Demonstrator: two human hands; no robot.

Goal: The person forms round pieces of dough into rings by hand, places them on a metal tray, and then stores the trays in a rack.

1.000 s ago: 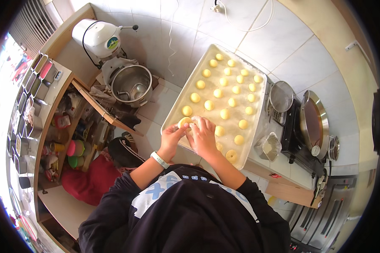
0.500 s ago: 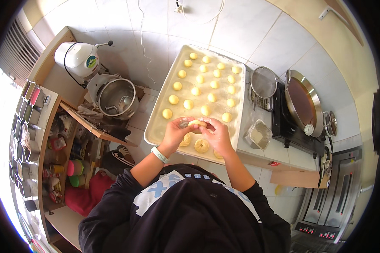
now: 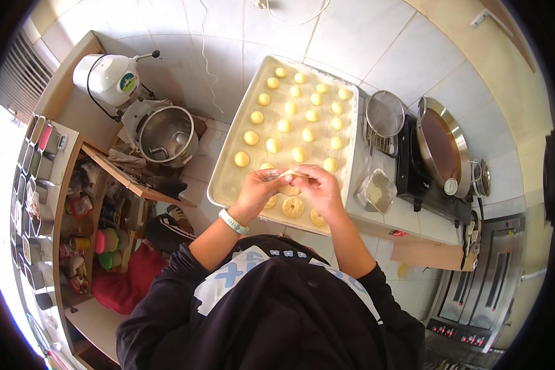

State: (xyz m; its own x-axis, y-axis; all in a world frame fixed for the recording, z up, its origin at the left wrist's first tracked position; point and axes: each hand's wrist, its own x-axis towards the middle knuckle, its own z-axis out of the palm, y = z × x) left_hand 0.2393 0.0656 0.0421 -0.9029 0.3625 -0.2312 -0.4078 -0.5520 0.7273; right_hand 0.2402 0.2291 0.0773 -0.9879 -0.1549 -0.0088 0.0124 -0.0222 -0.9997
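Observation:
Over the near half of a large pale tray point(image 3: 228, 180), my left hand point(image 3: 257, 190) and my right hand point(image 3: 320, 190) pinch one small piece of yellow dough point(image 3: 288, 174) between them. My fingers hide much of this piece, so its full shape is unclear. Several round dough balls point(image 3: 251, 137) stand in rows on the tray beyond my hands. Below my hands, near the front edge, lies a flattened dough ring point(image 3: 293, 208) with a hole in its middle. Other flattened pieces sit beside it, partly covered by my hands and wrists.
Right of the tray are a plastic tub point(image 3: 377, 192), a round mesh strainer point(image 3: 385, 114) and a black stove point(image 3: 407, 176) bearing a wide pan point(image 3: 441, 139) of brown liquid. Leftward stand a white mixer point(image 3: 108, 80) and a metal bowl point(image 3: 166, 137). An oven point(image 3: 484, 296) is at lower right.
Both hands still pinch the dough, but it has turned from a visible rounded piece to a thinner, more hidden one. My fingers have shifted closer together. The whole view has moved slightly.

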